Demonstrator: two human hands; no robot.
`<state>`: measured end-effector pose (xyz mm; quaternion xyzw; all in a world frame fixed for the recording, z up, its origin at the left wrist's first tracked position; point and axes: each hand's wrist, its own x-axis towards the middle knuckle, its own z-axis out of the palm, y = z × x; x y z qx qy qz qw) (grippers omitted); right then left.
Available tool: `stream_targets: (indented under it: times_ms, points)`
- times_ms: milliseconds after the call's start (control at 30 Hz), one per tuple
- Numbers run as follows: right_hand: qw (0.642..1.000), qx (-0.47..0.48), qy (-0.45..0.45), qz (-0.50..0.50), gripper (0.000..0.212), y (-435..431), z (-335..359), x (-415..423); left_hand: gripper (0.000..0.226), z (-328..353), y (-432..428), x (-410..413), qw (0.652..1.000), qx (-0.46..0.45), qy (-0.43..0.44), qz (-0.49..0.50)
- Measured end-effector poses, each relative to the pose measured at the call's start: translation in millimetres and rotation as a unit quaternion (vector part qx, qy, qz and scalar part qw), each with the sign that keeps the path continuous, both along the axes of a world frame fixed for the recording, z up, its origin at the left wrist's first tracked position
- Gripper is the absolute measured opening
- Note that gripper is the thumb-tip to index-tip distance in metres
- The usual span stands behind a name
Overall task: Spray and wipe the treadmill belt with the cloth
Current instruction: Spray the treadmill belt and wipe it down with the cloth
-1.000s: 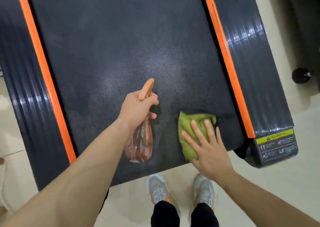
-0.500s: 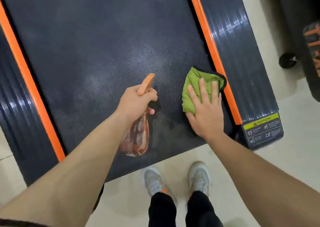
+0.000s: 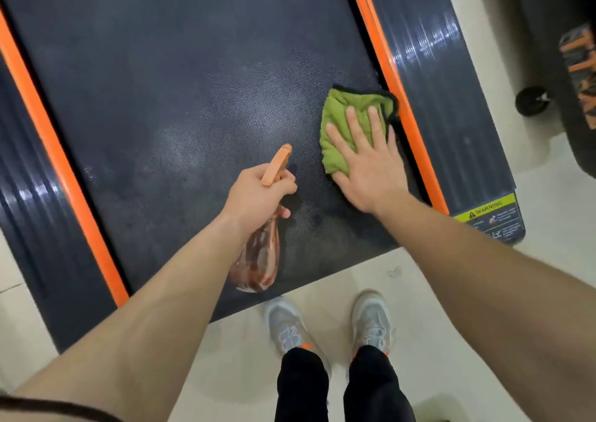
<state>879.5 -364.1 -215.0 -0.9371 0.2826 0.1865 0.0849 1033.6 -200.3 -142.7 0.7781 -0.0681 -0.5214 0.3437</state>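
The dark treadmill belt (image 3: pixel 180 92) fills most of the view, with a pale damp sheen near its middle. My right hand (image 3: pixel 367 163) presses flat on a folded green cloth (image 3: pixel 342 112) at the belt's right edge, against the orange strip. My left hand (image 3: pixel 258 195) grips the neck of a clear brownish spray bottle (image 3: pixel 261 260) with an orange trigger head (image 3: pixel 276 163), held just above the belt near its rear end, left of the cloth.
Orange strips (image 3: pixel 393 76) and ribbed black side rails (image 3: pixel 451 99) flank the belt. A yellow warning label (image 3: pixel 490 215) sits on the right rail's end. My two grey shoes (image 3: pixel 290 328) stand on the pale tiled floor behind the belt. Other black equipment with a wheel (image 3: pixel 530 100) stands at right.
My right hand has slid the cloth away from me along the belt's right edge, up to the orange strip. My left hand keeps the same grip on the bottle.
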Motion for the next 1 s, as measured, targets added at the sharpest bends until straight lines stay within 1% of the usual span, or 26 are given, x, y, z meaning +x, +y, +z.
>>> stream_targets:
  times_ms: [33,100,167,233,300,400,500,600,667,733,800,900,1000]
  points:
    - [1.0,-0.009,-0.004,0.007,0.083,19.3,1.4,-9.3,0.009,1.8,4.2,0.3,1.0,0.004,0.0,-0.001]
    - [0.997,0.005,-0.012,0.073,0.088,66.0,3.6,-44.1,0.006,6.9,13.4,0.5,1.0,0.007,0.006,0.003]
    - [0.987,0.041,-0.02,0.152,0.083,103.7,3.7,-83.1,0.007,9.4,25.0,0.8,1.0,0.011,0.009,0.018]
    - [0.98,0.068,-0.025,0.187,0.078,125.3,6.9,-105.7,0.012,10.0,38.1,-0.2,0.999,0.018,0.009,0.031]
    - [0.983,0.1,-0.017,0.153,0.077,140.3,14.3,-108.4,0.011,10.8,51.0,-4.6,0.998,0.031,0.011,0.044]
    - [0.988,0.141,-0.016,0.056,0.073,154.6,27.1,-97.1,0.006,13.0,72.6,-14.3,0.995,0.056,0.008,0.077]
    - [0.982,0.19,-0.012,-0.015,0.067,157.2,34.8,-82.9,0.007,14.1,93.1,-24.5,0.99,0.076,0.008,0.119]
    - [0.975,0.215,-0.024,-0.052,0.065,158.7,41.5,-74.9,0.018,15.7,105.9,-40.8,0.988,0.088,0.008,0.128]
    - [0.97,0.23,-0.038,-0.064,0.067,156.7,44.8,-75.1,0.018,17.5,110.5,-52.7,0.987,0.084,0.016,0.134]
    - [0.962,0.251,-0.064,-0.08,0.069,152.2,48.8,-77.0,0.012,19.6,112.7,-63.0,0.986,0.063,0.044,0.148]
    - [0.937,0.299,-0.119,-0.134,0.066,147.3,55.7,-77.3,0.008,19.3,113.0,-70.7,0.987,0.053,0.049,0.144]
    - [0.867,0.379,-0.197,-0.259,0.06,142.2,68.0,-77.9,0.014,15.9,106.5,-79.7,0.991,0.062,0.029,0.116]
    - [0.796,0.397,-0.239,-0.389,0.059,134.3,82.4,-82.2,0.012,13.8,98.3,-88.4,0.992,0.069,0.053,0.089]
